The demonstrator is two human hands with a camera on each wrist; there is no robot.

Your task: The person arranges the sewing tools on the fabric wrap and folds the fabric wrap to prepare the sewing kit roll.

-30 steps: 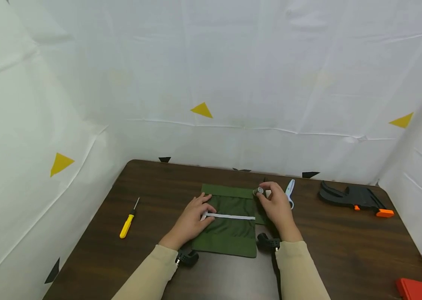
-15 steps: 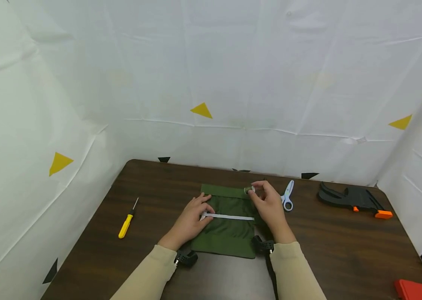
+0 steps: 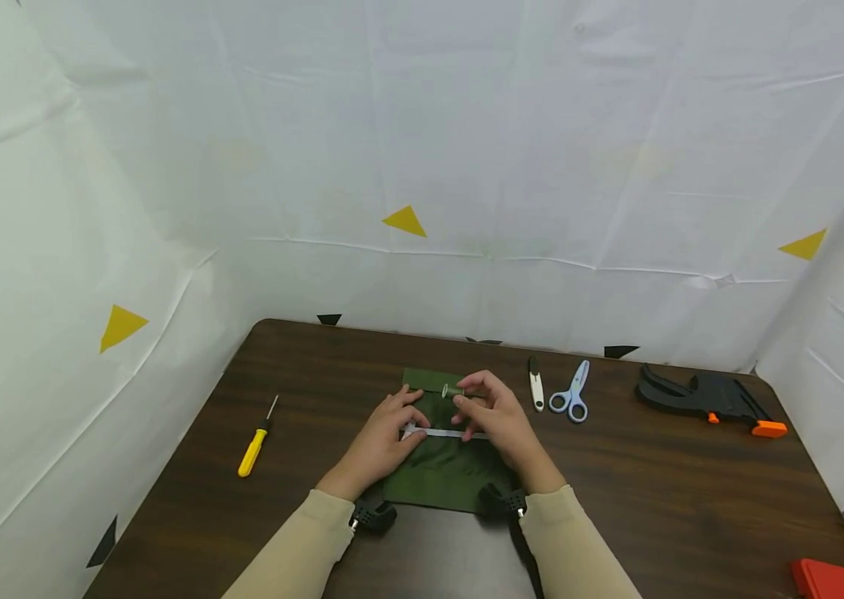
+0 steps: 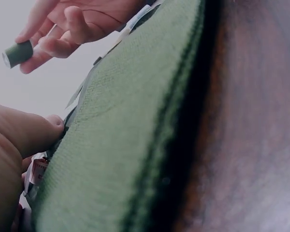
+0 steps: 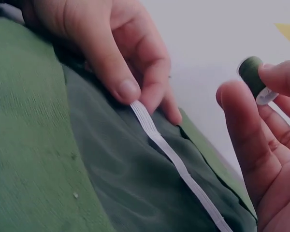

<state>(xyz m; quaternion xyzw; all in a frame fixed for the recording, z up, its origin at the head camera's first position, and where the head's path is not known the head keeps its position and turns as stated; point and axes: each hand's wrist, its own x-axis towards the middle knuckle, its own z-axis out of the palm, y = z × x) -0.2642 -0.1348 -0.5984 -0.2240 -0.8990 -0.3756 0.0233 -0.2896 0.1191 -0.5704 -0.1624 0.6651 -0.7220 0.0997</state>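
Note:
A green fabric pouch [image 3: 437,487] lies on the table with a white elastic band [image 3: 454,433] running across its middle. My left hand [image 3: 390,428] rests on the pouch's left side; in the right wrist view its thumb and forefinger pinch the elastic [image 5: 174,158]. My right hand [image 3: 498,423] holds a small spool of green thread [image 3: 453,391] above the pouch, between thumb and fingers. The left wrist view also shows the spool [image 4: 20,53] raised off the cloth. A clear packet with reddish print [image 4: 37,171] shows partly under my left hand.
Right of the pouch lie thread snips [image 3: 536,387] and light-blue scissors [image 3: 576,391]. Farther right is a black clamp with orange parts [image 3: 714,399], and a red case [image 3: 837,580] sits at the near right. A yellow screwdriver [image 3: 255,449] lies to the left. White sheeting surrounds the table.
My right hand has carried the spool leftward from the pouch's right edge to over its middle, uncovering the snips and scissors. My left hand has stayed in place.

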